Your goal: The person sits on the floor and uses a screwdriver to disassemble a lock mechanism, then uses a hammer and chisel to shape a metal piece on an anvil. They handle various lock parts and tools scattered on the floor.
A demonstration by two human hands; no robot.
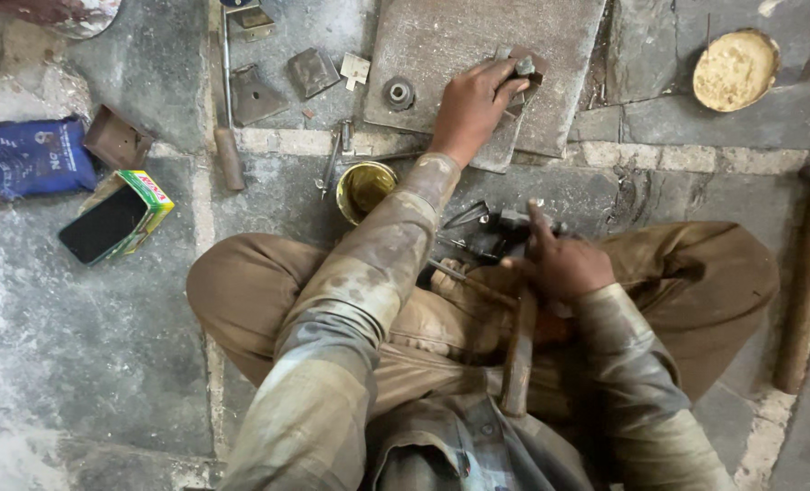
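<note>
I sit cross-legged on a stone floor. My left hand [471, 105] reaches forward and presses on a small dark metal piece [520, 80] lying on a thick grey metal slab [477, 41]. My right hand [558, 264] is over my lap, closed around a hammer [519, 350] whose wooden handle runs down toward my body. Several dark metal tools [473, 227] lie on the floor between my knees.
A small tin of yellow-green liquid [363, 188] stands by my left forearm. A phone on a coloured box [114, 223], a blue bag [27, 156], metal plates [255, 94], a wooden-handled tool [227, 150], a bowl of tan powder [735, 70] and a long hammer [809, 273] surround me.
</note>
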